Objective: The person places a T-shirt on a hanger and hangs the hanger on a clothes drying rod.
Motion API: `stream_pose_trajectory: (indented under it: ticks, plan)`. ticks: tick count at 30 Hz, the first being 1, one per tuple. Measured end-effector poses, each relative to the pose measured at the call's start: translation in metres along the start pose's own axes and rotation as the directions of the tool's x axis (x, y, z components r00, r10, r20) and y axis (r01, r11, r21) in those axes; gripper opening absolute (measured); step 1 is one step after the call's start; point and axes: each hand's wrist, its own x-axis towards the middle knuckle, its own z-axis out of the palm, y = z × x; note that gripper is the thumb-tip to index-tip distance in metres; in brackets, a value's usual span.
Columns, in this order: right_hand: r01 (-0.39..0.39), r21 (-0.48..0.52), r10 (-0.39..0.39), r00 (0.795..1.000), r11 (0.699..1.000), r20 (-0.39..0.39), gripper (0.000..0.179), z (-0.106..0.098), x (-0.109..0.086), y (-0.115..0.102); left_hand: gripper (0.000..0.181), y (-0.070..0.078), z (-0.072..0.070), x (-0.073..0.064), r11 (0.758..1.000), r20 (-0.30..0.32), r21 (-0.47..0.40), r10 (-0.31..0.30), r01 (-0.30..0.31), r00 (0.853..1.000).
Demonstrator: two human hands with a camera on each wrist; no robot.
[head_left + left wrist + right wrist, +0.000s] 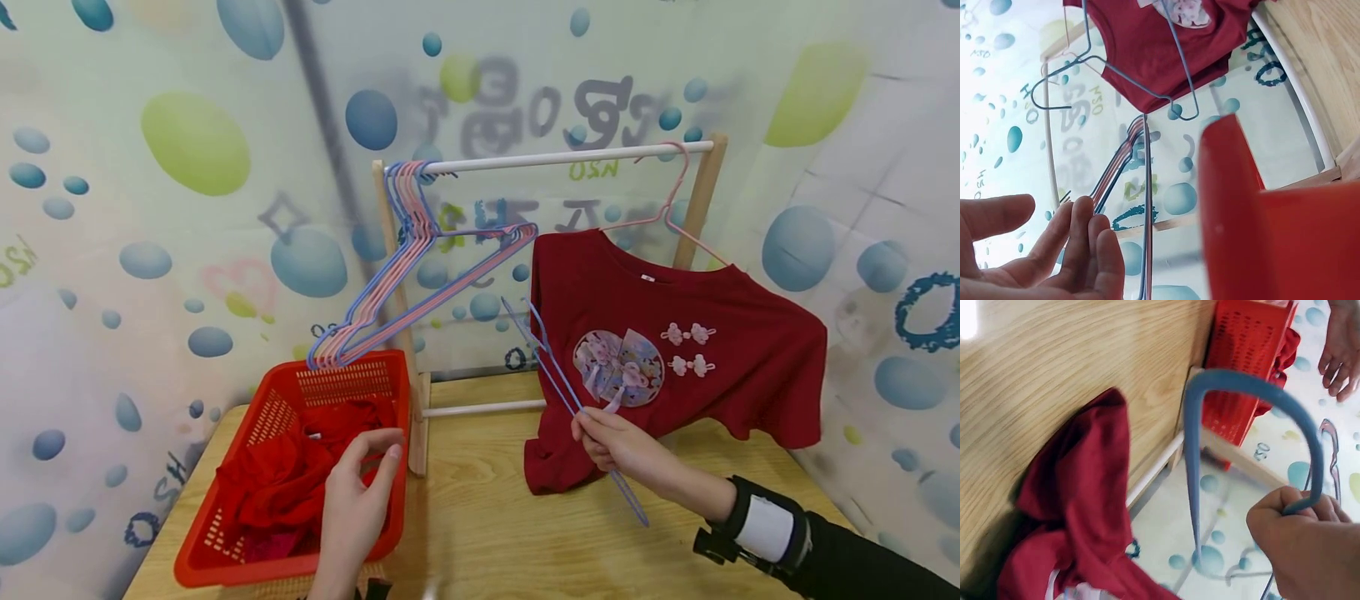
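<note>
The right hand point(618, 443) pinches a blue hanger point(1222, 380) in front of the hanging maroon shirt point(750, 333); the left hand point(356, 496), near the red basket point(240, 573), has its thumb apart from gently bent fingers. The hanger should be light, stiff and slightly slippery, best taken by its long wire, though exactly where the right fingertips press is hard to see.

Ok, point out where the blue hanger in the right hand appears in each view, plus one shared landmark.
Head: blue hanger right of centre, gripped by the right hand.
Left wrist: blue hanger in the upper part, left of centre.
Right wrist: blue hanger large and close, right of centre.
Shared landmark: dark red shirt.
</note>
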Motion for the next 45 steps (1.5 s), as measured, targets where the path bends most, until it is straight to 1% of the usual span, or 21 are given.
stream_pose_trajectory:
  ticks: [4,7,10,14,16,18,21,23,25,29,32,35,39,40,41,43,45]
  plan:
    - [0.039,-0.128,-0.043,0.999,0.991,-0.029,0.033,-0.009,-0.007,0.005,0.018,0.001,-0.003,-0.001,1.000,-0.009,0.016,0.002,-0.002,1.000]
    - [0.087,-0.182,-0.094,0.995,0.979,-0.033,0.035,-0.014,-0.010,0.008,0.018,0.002,-0.004,-0.003,1.000,-0.014,0.022,0.008,-0.008,1.000]
    - [0.104,-0.224,-0.116,0.992,0.969,-0.041,0.036,-0.018,-0.013,0.011,0.018,0.003,-0.006,-0.005,0.999,-0.016,0.035,0.017,-0.016,1.000]
    - [0.078,-0.266,-0.097,0.994,0.961,-0.058,0.037,-0.022,-0.016,0.014,0.017,0.004,-0.008,-0.009,0.998,-0.029,0.057,0.032,-0.030,0.999]
    - [0.053,-0.295,-0.082,0.993,0.954,-0.085,0.036,-0.024,-0.017,0.015,0.017,0.005,-0.011,-0.011,0.997,-0.039,0.068,0.035,-0.032,0.999]
    - [0.027,-0.345,-0.076,0.988,0.938,-0.131,0.035,-0.025,-0.019,0.015,0.018,0.005,-0.014,-0.014,0.996,-0.049,0.079,0.037,-0.033,0.998]
    - [-0.017,-0.424,-0.081,0.974,0.905,-0.212,0.033,-0.027,-0.021,0.016,0.019,0.005,-0.019,-0.017,0.991,-0.071,0.120,0.070,-0.061,0.995]
    - [-0.026,-0.481,-0.108,0.962,0.877,-0.249,0.031,-0.028,-0.021,0.017,0.021,0.005,-0.024,-0.019,0.981,-0.086,0.166,0.111,-0.096,0.990]
    - [-0.042,-0.532,-0.136,0.947,0.846,-0.290,0.030,-0.029,-0.022,0.019,0.022,0.006,-0.028,-0.021,0.965,-0.100,0.221,0.162,-0.137,0.982]
    - [-0.048,-0.621,-0.227,0.907,0.782,-0.356,0.027,-0.030,-0.025,0.020,0.024,0.007,-0.037,-0.027,0.926,-0.114,0.320,0.249,-0.202,0.962]
    - [-0.043,-0.660,-0.288,0.877,0.750,-0.384,0.024,-0.031,-0.027,0.021,0.026,0.008,-0.043,-0.031,0.902,-0.122,0.361,0.295,-0.234,0.948]
    - [-0.038,-0.675,-0.322,0.858,0.737,-0.400,0.022,-0.034,-0.030,0.022,0.027,0.010,-0.049,-0.033,0.889,-0.128,0.390,0.312,-0.242,0.941]
    - [-0.042,-0.679,-0.338,0.844,0.733,-0.417,0.020,-0.038,-0.033,0.021,0.026,0.013,-0.059,-0.029,0.867,-0.112,0.444,0.304,-0.226,0.946]
    - [-0.045,-0.681,-0.338,0.843,0.731,-0.419,0.020,-0.039,-0.034,0.020,0.027,0.014,-0.062,-0.027,0.859,-0.105,0.463,0.299,-0.219,0.948]
    - [-0.050,-0.682,-0.336,0.843,0.730,-0.421,0.019,-0.040,-0.035,0.020,0.028,0.014,-0.065,-0.025,0.850,-0.099,0.477,0.303,-0.222,0.948]
    - [-0.059,-0.677,-0.322,0.847,0.734,-0.423,0.020,-0.041,-0.038,0.019,0.030,0.017,-0.072,-0.020,0.836,-0.087,0.504,0.299,-0.216,0.950]
    - [-0.068,-0.672,-0.307,0.852,0.738,-0.424,0.021,-0.041,-0.039,0.019,0.034,0.020,-0.079,-0.014,0.823,-0.084,0.522,0.311,-0.224,0.947]
